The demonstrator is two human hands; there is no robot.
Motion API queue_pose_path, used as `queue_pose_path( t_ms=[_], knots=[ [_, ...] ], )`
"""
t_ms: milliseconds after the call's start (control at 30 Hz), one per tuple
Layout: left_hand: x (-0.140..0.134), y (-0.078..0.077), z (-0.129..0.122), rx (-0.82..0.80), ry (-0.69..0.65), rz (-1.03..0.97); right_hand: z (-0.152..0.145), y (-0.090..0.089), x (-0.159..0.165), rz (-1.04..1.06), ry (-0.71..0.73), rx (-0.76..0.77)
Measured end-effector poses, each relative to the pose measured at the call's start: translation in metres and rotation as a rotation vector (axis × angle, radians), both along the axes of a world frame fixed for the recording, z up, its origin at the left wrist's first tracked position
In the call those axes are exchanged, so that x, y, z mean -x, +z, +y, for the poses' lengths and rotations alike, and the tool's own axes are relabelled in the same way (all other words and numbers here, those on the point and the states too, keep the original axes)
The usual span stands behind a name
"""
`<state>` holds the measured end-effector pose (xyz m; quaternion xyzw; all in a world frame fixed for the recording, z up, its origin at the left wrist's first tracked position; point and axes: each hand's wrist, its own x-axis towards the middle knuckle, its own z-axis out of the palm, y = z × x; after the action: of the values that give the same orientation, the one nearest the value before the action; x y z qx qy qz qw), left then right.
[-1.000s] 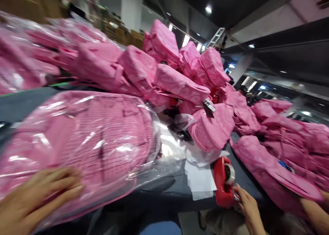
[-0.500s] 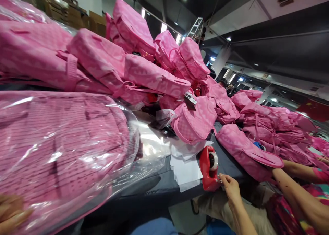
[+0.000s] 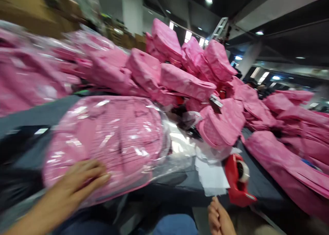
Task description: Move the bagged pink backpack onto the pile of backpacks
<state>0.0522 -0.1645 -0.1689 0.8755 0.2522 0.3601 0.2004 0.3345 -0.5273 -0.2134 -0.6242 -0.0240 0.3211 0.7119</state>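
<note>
My single head camera looks forward and down, close over the table [image 3: 38, 115], tilted, motion-blurred.

Our left hand [image 3: 82, 181], half a second ago barely at the bagged backpack's [image 3: 113, 142] corner, now lies flat on it. Our right hand [image 3: 218, 218] has withdrawn from the tape dispenser [image 3: 238, 181], fingers pinched.

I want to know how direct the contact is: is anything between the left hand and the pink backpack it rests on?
Yes. The left hand lies flat on a clear plastic bag that wraps the pink backpack, so the film separates palm and fabric. Nothing else visible lies between them.
</note>
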Motion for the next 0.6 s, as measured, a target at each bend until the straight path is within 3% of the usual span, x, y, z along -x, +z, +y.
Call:
queue_pose_path(
  t_ms=[67, 133, 233, 300, 367, 433, 600],
  knots=[
    [0.007, 0.012, -0.009, 0.123, -0.057, 0.046, 0.049, 0.006, 0.025, 0.03, 0.253, -0.046],
    [0.004, 0.024, -0.015, 0.205, -0.082, 0.096, 0.089, 0.029, 0.04, -0.209, 0.457, -0.084],
    [-0.004, 0.038, -0.018, 0.269, -0.042, 0.153, 0.141, 0.081, 0.039, -0.998, 0.868, -0.16],
    [-0.007, 0.042, -0.021, 0.286, -0.034, 0.167, 0.172, 0.115, 0.034, -1.552, 1.058, -0.209],
    [-0.008, 0.042, -0.024, 0.293, -0.037, 0.161, 0.199, 0.137, 0.032, -1.938, 1.115, -0.222],
    [-0.008, 0.042, -0.026, 0.307, -0.035, 0.158, 0.221, 0.145, 0.033, -2.141, 1.136, -0.178],
    [-0.009, 0.048, -0.026, 0.363, -0.034, 0.181, 0.26, 0.145, 0.035, -2.211, 1.309, 0.197]
  ],
)
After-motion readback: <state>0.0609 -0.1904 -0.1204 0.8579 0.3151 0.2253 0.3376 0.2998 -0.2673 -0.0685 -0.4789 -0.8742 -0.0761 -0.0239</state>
